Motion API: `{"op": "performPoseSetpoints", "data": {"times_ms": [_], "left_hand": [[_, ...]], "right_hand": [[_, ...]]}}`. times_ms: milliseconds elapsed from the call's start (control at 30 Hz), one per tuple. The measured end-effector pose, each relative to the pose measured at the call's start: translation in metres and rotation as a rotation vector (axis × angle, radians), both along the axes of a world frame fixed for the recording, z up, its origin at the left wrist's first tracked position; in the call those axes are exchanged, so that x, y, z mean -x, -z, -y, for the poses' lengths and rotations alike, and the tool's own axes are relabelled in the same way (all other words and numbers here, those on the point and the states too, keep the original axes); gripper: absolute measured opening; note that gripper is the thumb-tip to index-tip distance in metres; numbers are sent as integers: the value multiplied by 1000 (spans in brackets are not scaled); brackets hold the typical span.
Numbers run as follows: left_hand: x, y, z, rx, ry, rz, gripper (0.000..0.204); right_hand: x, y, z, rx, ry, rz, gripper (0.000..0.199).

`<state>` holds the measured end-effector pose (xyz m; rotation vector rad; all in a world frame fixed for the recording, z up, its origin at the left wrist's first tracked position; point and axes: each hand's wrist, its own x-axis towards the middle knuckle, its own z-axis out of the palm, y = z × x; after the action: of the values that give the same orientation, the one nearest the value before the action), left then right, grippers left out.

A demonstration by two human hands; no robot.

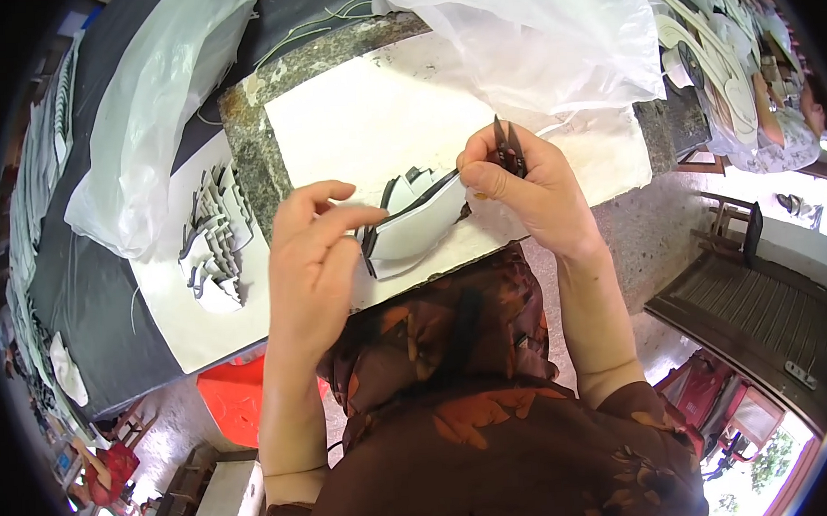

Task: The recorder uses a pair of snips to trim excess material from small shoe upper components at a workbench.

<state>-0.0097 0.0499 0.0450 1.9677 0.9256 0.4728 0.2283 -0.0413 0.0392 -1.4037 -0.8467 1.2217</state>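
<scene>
Over white paper (370, 112) near a worktable's (247, 145) edge, handling a curved white piece (422, 232).
Gripping black snips (518, 154) in the right hand (540, 188), by its right tip; curling the left hand (310, 249) at its left, grip unclear.

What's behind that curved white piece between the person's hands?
Beyond the curved white piece, smaller white, dark-edged parts poke up, with a pale sheet further back. The parts' lower ends are covered, so any join can't be seen.
</scene>
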Motion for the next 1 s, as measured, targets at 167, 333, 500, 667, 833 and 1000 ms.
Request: {"op": "performPoseSetpoints", "data": {"times_ms": [167, 333, 500, 667, 833, 1000], "left_hand": [[-28, -44, -6, 438, 1, 71, 20], [-27, -19, -10, 857, 24, 148, 20], [-18, -11, -3, 953, -81, 211, 19], [-18, -21, -2, 970, -82, 210, 20], [-23, -19, 6, 975, -96, 250, 22], [-22, -7, 12, 778, -45, 131, 20]], "right_hand": [[3, -24, -8, 22, -146, 77, 9], [2, -22, -10, -65, -195, 150, 10], [-19, -25, 3, -345, -415, 691, 23], [-3, -36, 6, -173, -374, 1177, 24], [-2, -29, 3, -186, -405, 927, 23], [4, -23, -1, -200, -362, 941, 18]]}}
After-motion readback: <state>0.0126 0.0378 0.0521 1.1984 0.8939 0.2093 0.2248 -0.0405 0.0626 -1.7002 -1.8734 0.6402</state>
